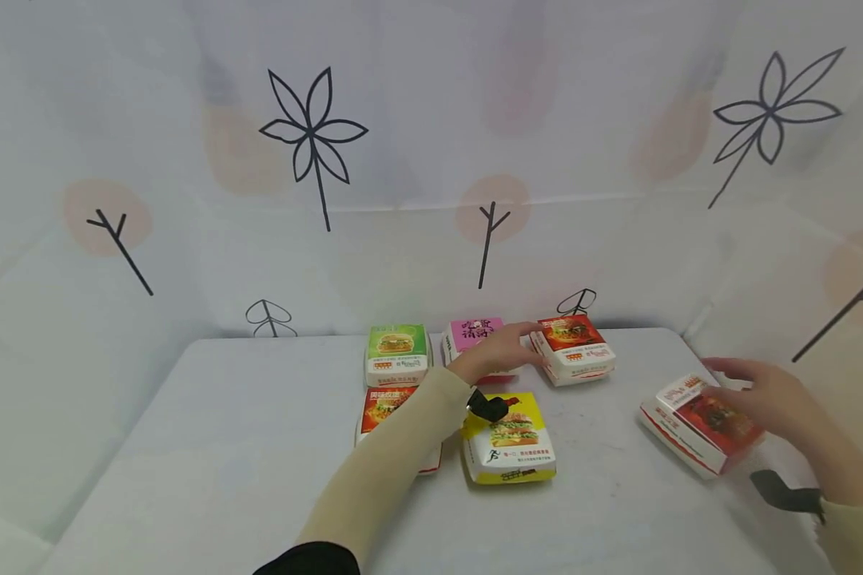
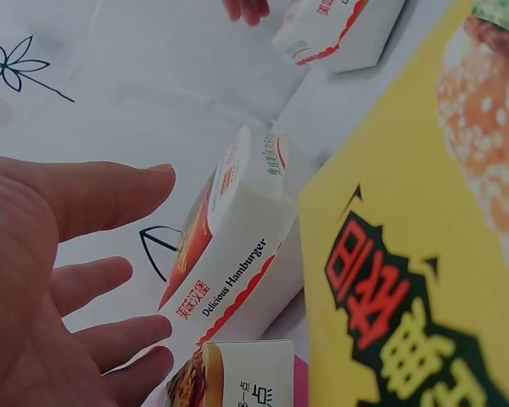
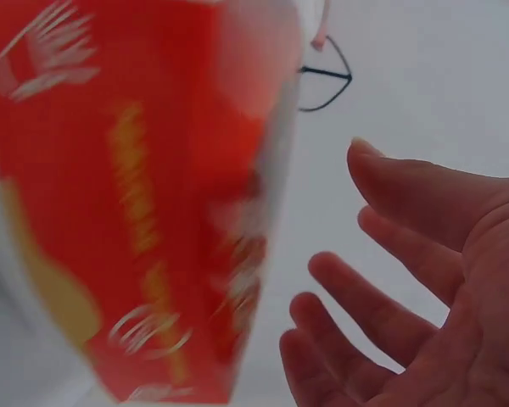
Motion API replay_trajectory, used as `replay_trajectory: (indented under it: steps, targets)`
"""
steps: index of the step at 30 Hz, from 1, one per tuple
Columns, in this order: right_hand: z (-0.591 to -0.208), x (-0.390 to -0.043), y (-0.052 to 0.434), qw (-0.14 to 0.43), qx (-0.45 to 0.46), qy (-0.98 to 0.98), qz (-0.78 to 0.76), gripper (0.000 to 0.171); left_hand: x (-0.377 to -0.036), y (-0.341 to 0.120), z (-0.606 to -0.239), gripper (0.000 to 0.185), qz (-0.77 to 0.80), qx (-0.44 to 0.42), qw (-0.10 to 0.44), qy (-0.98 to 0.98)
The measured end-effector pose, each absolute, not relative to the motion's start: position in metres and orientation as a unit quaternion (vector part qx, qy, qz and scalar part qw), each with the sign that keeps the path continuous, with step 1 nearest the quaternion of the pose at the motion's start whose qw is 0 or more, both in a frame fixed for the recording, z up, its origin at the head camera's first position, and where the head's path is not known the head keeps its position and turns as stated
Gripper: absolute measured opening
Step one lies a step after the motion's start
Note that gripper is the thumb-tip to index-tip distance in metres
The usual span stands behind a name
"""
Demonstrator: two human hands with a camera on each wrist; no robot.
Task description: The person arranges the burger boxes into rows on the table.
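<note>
My left hand [image 1: 499, 351] reaches over the pink burger box [image 1: 475, 331] beside a red-and-white hamburger box [image 1: 571, 343] at the back. In the left wrist view, the left fingers [image 2: 123, 339] are spread, with a gap between thumb and the hamburger box [image 2: 237, 246]. My right hand [image 1: 769, 395] hovers over another red-and-white burger box [image 1: 705, 423], which sits turned at the table's right side. From the right wrist, the fingers [image 3: 356, 314] look loosely bent and apart from a blurred red box side [image 3: 136, 220].
A green burger box [image 1: 398, 355] stands at the back left, with a red one [image 1: 384, 403] before it, partly hidden by the left sleeve. A yellow burger box [image 1: 511, 447] lies under the left wrist. Patterned cloth [image 1: 403, 263] hangs behind the white table [image 1: 244, 447].
</note>
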State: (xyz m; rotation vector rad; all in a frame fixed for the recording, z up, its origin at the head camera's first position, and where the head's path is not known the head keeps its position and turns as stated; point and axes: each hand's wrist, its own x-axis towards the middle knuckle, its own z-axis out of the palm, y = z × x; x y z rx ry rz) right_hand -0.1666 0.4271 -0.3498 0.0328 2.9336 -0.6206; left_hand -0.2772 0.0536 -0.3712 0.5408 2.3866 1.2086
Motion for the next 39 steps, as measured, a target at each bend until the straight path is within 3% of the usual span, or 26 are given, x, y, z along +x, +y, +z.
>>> replay_trajectory:
  steps: [7,18,39]
  targets:
    - [-0.361,-0.157,0.442,0.085,0.041,0.980,-0.178,0.090,-0.276,0.053,-0.371,0.066,0.441,0.200,0.198,0.852]
    - [-0.366,-0.151,0.438,0.139,0.054,0.956,-0.254,0.086,-0.270,0.053,-0.361,0.064,0.423,0.240,0.209,0.849]
    - [-0.378,-0.144,0.365,0.102,0.056,0.949,-0.293,0.086,-0.236,0.070,-0.356,0.060,0.409,0.339,0.243,0.812]
